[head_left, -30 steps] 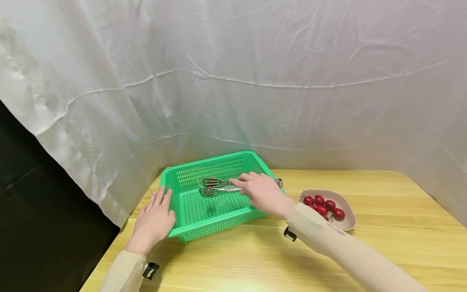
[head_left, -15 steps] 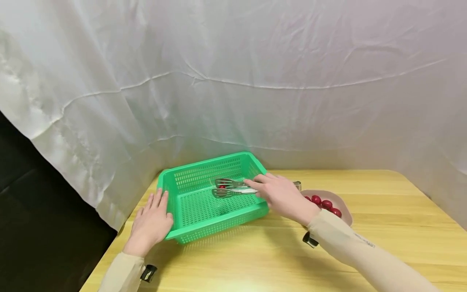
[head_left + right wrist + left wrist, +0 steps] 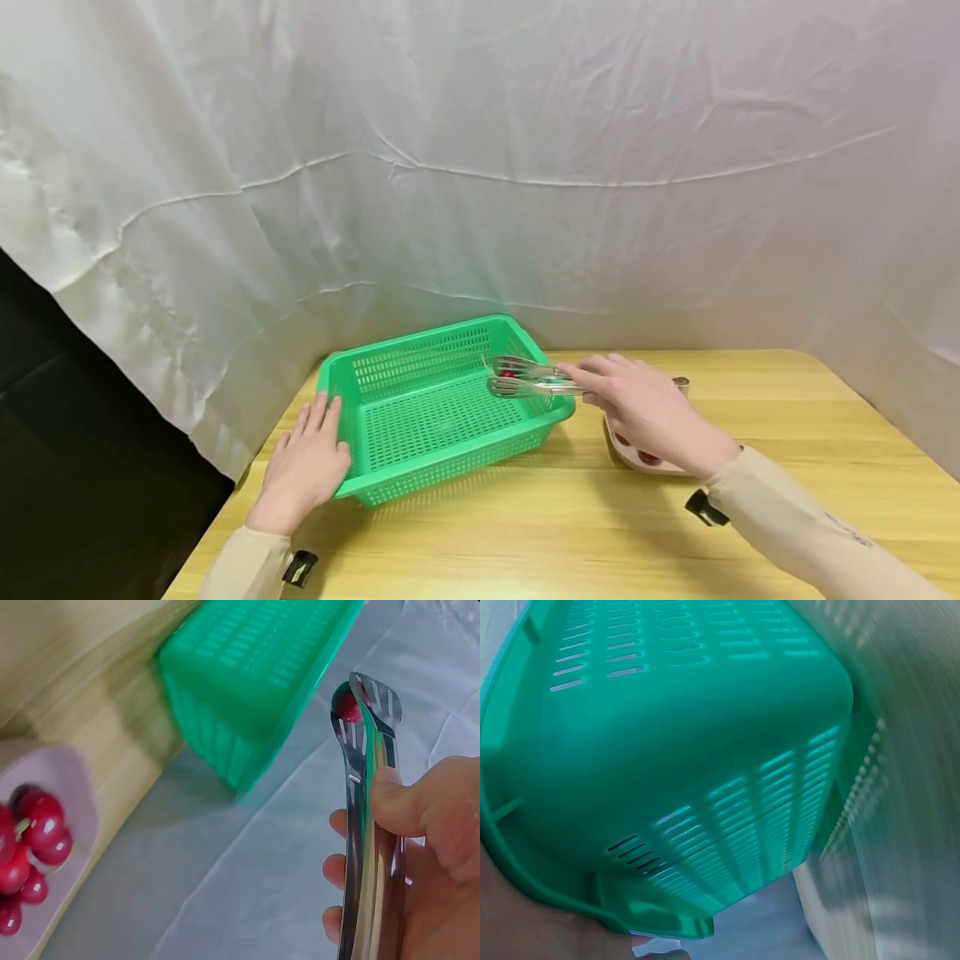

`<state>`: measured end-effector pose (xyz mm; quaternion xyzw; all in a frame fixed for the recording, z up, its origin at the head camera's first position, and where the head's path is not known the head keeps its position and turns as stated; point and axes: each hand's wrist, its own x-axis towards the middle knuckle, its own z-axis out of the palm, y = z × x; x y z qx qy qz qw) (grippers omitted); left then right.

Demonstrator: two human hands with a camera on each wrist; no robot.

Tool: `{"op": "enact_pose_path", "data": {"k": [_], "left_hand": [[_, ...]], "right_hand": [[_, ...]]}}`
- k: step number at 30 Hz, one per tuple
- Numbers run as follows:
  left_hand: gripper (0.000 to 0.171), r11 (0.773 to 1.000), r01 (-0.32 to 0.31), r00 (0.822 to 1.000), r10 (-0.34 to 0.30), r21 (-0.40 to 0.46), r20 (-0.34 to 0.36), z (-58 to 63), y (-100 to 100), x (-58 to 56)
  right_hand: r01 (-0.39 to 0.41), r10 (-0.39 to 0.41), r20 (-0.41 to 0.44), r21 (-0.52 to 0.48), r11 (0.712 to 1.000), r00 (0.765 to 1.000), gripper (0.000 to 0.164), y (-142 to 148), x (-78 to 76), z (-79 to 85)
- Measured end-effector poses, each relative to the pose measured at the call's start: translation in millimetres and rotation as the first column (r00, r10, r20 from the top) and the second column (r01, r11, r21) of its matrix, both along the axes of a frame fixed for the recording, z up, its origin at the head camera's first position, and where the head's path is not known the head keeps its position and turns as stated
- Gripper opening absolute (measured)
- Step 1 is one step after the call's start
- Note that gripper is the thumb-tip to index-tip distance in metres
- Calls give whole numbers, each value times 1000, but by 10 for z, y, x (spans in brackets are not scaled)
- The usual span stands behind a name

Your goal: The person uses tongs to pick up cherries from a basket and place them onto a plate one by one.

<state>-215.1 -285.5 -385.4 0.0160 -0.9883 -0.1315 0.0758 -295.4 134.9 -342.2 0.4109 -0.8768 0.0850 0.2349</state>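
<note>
My left hand (image 3: 306, 468) rests on the left rim of a green perforated plastic basket (image 3: 450, 455), fingers straight; the left wrist view shows it along that rim. My right hand (image 3: 651, 410) grips metal tongs (image 3: 553, 387) with slotted ends. A red cherry (image 3: 348, 705) is pinched between the tong tips. In the head view those tips overlap the basket's right end, above its floor. Beside the basket, partly hidden under my right hand, stands a pale pink bowl (image 3: 75, 776) holding several red cherries (image 3: 43, 817).
A light wooden table (image 3: 480, 550) carries the basket and the bowl. Behind it hangs a white cloth curtain (image 3: 525, 233), close to the basket's back rim. A dark area (image 3: 90, 450) lies past the table's left edge.
My right hand has moved right with the tongs and the cherry, from over the middle of the basket to its right end, now covering much of the bowl. My left hand stays on the rim.
</note>
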Motion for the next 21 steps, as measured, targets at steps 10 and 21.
{"op": "enact_pose_path", "data": {"k": [10, 21], "left_hand": [[63, 1000, 1, 1000, -1, 10, -4, -22, -9, -8], [63, 1000, 13, 1000, -12, 20, -18, -16, -28, -19]], "right_hand": [[24, -25, -61, -17, 1000, 998, 57, 317, 123, 7], [81, -87, -112, -58, 995, 990, 58, 757, 257, 22]]}}
